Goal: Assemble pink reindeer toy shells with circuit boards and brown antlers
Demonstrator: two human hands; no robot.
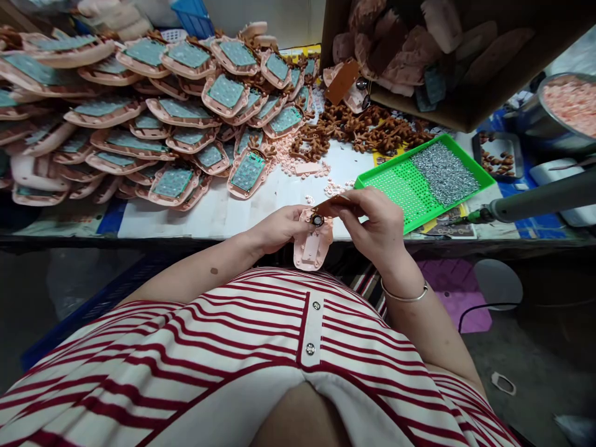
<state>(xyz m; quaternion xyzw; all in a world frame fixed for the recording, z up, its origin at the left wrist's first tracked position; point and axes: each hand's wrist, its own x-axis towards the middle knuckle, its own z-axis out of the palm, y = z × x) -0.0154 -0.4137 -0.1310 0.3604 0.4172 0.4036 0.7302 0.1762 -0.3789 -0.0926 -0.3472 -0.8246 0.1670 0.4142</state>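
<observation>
At the table's front edge my left hand (277,230) grips the upper side of a pink plastic shell (321,245), its inner face turned up. A small round dark part with a metal centre, like a speaker (317,220), sits near the shell's top end. My right hand (376,225) pinches a flat brown board (331,202) between thumb and fingers, tilted just over that part. Whether the board touches the shell I cannot tell.
Pink shells fitted with green circuit boards (172,185) are piled at left. Brown plastic pieces (367,127) and tiny pink bits lie behind my hands. A green tray (386,186) holds silver screws. A cardboard box (488,93) and a bowl of pink pieces (570,102) stand right.
</observation>
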